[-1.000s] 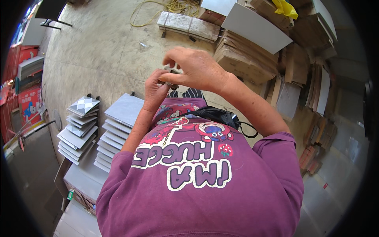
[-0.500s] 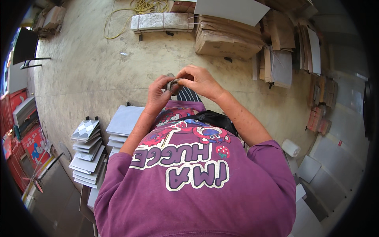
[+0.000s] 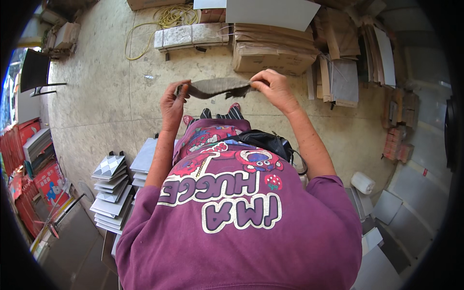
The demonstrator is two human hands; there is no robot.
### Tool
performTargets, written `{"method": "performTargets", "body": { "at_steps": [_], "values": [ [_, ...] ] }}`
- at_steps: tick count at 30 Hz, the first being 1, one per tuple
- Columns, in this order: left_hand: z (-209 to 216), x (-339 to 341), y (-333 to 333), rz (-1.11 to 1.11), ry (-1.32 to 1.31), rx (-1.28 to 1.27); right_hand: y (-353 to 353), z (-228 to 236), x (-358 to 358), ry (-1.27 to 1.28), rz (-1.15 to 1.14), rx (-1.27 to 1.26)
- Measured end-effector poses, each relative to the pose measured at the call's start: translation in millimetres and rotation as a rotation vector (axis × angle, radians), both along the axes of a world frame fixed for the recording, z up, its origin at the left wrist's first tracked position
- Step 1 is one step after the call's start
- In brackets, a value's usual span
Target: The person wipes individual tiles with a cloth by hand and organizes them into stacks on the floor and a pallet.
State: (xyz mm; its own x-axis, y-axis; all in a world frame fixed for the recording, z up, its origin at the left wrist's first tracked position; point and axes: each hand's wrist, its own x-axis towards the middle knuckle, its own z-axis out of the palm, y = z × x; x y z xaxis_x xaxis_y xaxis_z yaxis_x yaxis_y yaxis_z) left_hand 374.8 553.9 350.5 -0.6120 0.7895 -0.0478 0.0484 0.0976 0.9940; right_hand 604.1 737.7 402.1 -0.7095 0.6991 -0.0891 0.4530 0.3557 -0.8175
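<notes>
A worn grey rag (image 3: 212,88) with a ragged, darker edge hangs stretched out between my two hands, above the floor in front of me. My left hand (image 3: 172,104) is closed on its left end, the thumb and fingers pinching the cloth. At the other end, the thumb and fingertips of my right hand (image 3: 276,91) grip a corner. The cloth sags slightly in the middle. Below it my feet, in dark red shoes (image 3: 235,106), show on the concrete floor.
Stacked tiles (image 3: 113,203) stand close on my left. Ahead are a white strapped bundle (image 3: 193,36), a large cardboard package (image 3: 273,55) and a coiled yellow hose or cord (image 3: 176,15). More panels (image 3: 344,82) lean to the right. A black bag (image 3: 270,141) hangs at my waist.
My hands have moved apart, left hand leftward and right hand rightward, and farther forward. The rag, bunched up between them before, is now spread out lengthwise.
</notes>
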Motion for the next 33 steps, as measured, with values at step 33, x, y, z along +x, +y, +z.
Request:
{"method": "performTargets", "body": {
  "at_steps": [33],
  "values": [
    [-74.3,-28.0,195.6,-0.121,0.005,-0.130,178.0,-39.7,24.2,-0.153,-0.195,-0.028]
  ]
}}
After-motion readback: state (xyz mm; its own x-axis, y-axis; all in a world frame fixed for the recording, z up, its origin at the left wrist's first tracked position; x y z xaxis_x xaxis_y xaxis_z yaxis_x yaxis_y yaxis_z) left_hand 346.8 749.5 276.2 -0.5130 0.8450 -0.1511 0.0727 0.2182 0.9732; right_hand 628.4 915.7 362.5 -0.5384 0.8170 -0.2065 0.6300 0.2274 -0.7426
